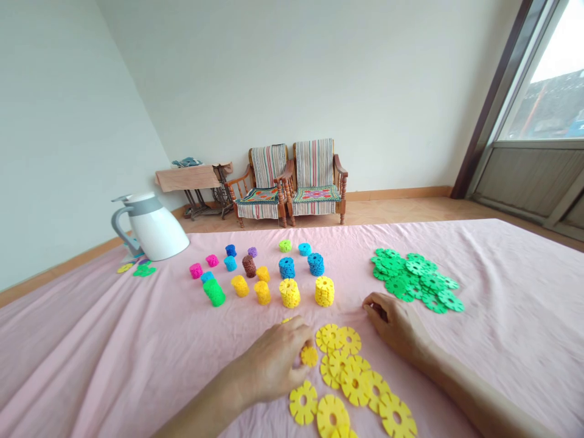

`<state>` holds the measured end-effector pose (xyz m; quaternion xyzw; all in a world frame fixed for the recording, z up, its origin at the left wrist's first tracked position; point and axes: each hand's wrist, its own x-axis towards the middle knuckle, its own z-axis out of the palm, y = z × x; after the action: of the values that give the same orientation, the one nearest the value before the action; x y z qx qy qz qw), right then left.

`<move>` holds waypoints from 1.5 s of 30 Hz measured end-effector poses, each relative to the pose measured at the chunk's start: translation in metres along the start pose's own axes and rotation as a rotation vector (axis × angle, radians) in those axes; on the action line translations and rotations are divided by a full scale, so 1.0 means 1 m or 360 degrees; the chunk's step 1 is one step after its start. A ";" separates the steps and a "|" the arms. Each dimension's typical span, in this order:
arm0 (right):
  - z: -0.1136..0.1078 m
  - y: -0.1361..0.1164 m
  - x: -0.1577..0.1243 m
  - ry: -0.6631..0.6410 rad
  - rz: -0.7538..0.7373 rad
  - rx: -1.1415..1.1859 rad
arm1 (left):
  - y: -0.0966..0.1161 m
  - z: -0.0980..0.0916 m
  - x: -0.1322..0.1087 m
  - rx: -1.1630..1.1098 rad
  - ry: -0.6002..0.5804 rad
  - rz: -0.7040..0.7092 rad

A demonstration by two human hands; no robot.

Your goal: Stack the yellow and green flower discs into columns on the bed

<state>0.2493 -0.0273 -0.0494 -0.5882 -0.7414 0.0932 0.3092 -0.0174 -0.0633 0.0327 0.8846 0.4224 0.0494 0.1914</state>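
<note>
Between the thumb and fingers of my left hand is a small yellow notched disc, held above the cloth beside a loose spread of yellow plastic discs. Another yellow piece peeks out behind that hand, mostly hidden. My right hand rests on the cloth with curled fingers and nothing visible in them, between the yellow spread and a heap of green discs. Ahead of my left hand stand two pale yellow stacks, two blue stacks and several orange-yellow stacks.
A pink cloth covers the table. Further stacks, including green, brown and pink, stand left of centre. A white jug stands at the far left near a few flat discs. Two chairs stand beyond.
</note>
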 end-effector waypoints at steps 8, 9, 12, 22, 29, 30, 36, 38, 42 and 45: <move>0.002 0.003 0.000 -0.0041 -0.0003 0.0005 | -0.015 -0.015 -0.007 -0.0103 0.0279 -0.0093; 0.003 0.004 0.000 -0.0036 -0.0011 -0.0008 | -0.022 -0.021 -0.008 -0.0125 0.0359 -0.0140; 0.005 0.007 0.000 -0.0009 -0.0031 -0.0024 | -0.050 -0.041 -0.008 -0.0222 0.0613 -0.0331; 0.003 0.005 0.000 -0.0032 0.0003 -0.0023 | -0.106 -0.064 0.004 -0.0292 0.0766 -0.0551; 0.004 0.006 0.000 -0.0044 -0.0013 -0.0013 | -0.107 -0.060 0.012 -0.0224 0.0734 -0.0552; 0.004 0.006 0.000 -0.0044 -0.0014 -0.0009 | -0.108 -0.059 0.012 -0.0218 0.0732 -0.0552; 0.005 0.008 0.000 -0.0036 -0.0006 0.0019 | -0.112 -0.057 0.012 -0.0210 0.0754 -0.0534; 0.007 0.011 0.000 -0.0032 -0.0012 0.0040 | -0.107 -0.058 0.009 -0.0213 0.0795 -0.0532; 0.010 0.013 0.000 -0.0021 -0.0019 0.0046 | -0.078 -0.058 0.001 -0.0265 0.0783 -0.0472; 0.008 0.010 0.000 -0.0039 -0.0005 0.0031 | -0.048 -0.050 -0.003 -0.0365 0.0448 -0.0267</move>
<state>0.2529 -0.0221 -0.0613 -0.5828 -0.7452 0.1071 0.3059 -0.0664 -0.0232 0.0611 0.8031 0.5087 0.2042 0.2334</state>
